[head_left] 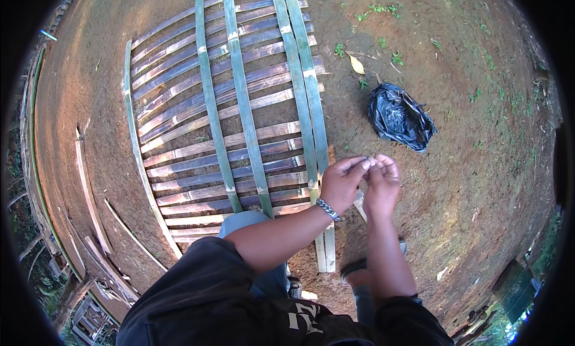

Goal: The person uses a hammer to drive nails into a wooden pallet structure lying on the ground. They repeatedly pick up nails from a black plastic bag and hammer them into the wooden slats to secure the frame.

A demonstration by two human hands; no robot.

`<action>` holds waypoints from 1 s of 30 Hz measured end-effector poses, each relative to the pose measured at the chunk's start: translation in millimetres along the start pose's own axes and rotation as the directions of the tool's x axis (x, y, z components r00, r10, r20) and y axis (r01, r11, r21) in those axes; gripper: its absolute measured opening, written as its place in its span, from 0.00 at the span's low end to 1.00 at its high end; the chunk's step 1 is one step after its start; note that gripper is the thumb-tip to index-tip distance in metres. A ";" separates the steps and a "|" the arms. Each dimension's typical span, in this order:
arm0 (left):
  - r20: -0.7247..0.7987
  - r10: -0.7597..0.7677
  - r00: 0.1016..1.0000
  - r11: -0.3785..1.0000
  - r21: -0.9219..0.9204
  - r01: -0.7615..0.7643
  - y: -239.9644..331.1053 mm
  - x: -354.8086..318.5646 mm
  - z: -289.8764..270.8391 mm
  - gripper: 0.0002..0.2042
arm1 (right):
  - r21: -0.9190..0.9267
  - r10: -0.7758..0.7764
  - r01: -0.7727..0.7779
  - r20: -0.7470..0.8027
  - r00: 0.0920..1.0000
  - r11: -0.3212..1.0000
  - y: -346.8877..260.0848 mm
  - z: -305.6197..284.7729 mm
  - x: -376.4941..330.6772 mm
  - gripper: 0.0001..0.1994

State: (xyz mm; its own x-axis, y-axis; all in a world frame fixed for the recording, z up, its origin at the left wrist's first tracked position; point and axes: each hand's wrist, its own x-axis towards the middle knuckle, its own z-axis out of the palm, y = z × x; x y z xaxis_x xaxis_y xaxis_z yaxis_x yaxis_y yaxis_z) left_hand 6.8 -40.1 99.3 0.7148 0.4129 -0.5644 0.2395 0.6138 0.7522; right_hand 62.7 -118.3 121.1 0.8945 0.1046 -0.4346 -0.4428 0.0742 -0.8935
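Observation:
My left hand [342, 181], with a chain bracelet [328, 209] at its wrist, is pinched closed against my right hand [382, 181]. The fingertips of both meet just right of a bamboo lattice [244, 115]. Something small and dark shows between them, too small to name. Green strips run lengthwise over several brownish cross slats, and two of those strips lie side by side along the right edge, near my left hand. Beyond my right hand a black plastic bag [400, 117] sits open on the ground, with small thin pieces inside that look like nails.
Bare brown soil [467, 184] with small weeds surrounds the lattice. Loose bamboo strips [90, 190] lie at the left. A yellow leaf [356, 64] rests above the bag. At the lower right stands a dark green panel [514, 291]. My sandalled foot [359, 271] is below my hands.

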 end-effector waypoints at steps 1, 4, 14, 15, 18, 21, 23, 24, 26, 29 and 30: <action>-0.016 -0.050 0.999 0.997 -0.063 0.049 -2.5 -3.1 -2.5 0.13 | 0.083 0.063 -0.063 -0.001 0.998 0.995 4.4 4.0 -7.3 0.07; -0.081 -0.063 0.995 0.989 -0.135 0.052 -4.5 -10.9 -21.4 0.13 | 0.242 0.196 -0.202 0.046 0.979 0.949 21.5 15.5 -18.8 0.09; -0.241 0.485 0.841 0.808 0.492 -0.325 -4.2 51.0 -72.7 0.07 | -0.101 0.244 -0.238 0.057 0.968 0.966 50.9 8.4 -23.0 0.20; -0.190 0.615 0.765 0.686 0.608 -0.400 -4.4 65.4 -80.7 0.06 | -0.141 0.207 -0.197 0.057 0.977 0.970 55.7 -1.9 -30.2 0.21; -0.032 0.758 0.652 0.409 0.801 -0.436 0.6 95.6 -96.4 0.04 | -0.305 0.264 -0.228 0.082 0.961 0.925 64.2 -38.4 -55.3 0.20; 0.014 0.813 0.582 0.298 0.849 -0.437 -2.5 104.1 -87.4 0.04 | -0.475 0.189 -0.143 0.052 0.981 0.869 80.1 -85.7 -78.0 0.18; 0.020 0.813 0.582 0.284 0.859 -0.426 -8.3 106.3 -89.4 0.03 | -0.629 0.121 -0.105 -0.018 0.992 0.770 77.2 -103.4 -90.3 0.18; 0.021 0.813 0.582 0.278 0.864 -0.420 -11.3 106.9 -90.9 0.03 | -0.699 0.083 -0.091 -0.046 0.995 0.709 75.1 -112.6 -94.9 0.18; 0.023 0.814 0.581 0.271 0.869 -0.414 -11.8 106.8 -91.1 0.02 | -0.903 -0.131 0.132 0.085 0.988 0.409 77.9 -136.9 -96.3 0.22; 0.035 0.820 0.571 0.259 0.867 -0.425 -13.1 108.1 -90.9 0.02 | -0.982 -0.162 0.121 0.097 0.982 0.147 83.6 -158.7 -96.2 0.29; 0.040 0.822 0.568 0.255 0.866 -0.431 -13.7 108.7 -90.9 0.03 | -0.991 -0.123 0.088 0.075 0.990 0.103 86.5 -165.0 -94.7 0.30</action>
State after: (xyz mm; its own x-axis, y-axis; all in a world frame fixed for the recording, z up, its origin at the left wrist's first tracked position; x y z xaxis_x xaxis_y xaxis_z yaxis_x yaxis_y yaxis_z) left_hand 21.5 57.5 -3.3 0.6291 0.7120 0.3120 0.3216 -0.6038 0.7294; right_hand -50.2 -285.5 66.4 0.9351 0.1692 -0.3115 0.0939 -0.9656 -0.2425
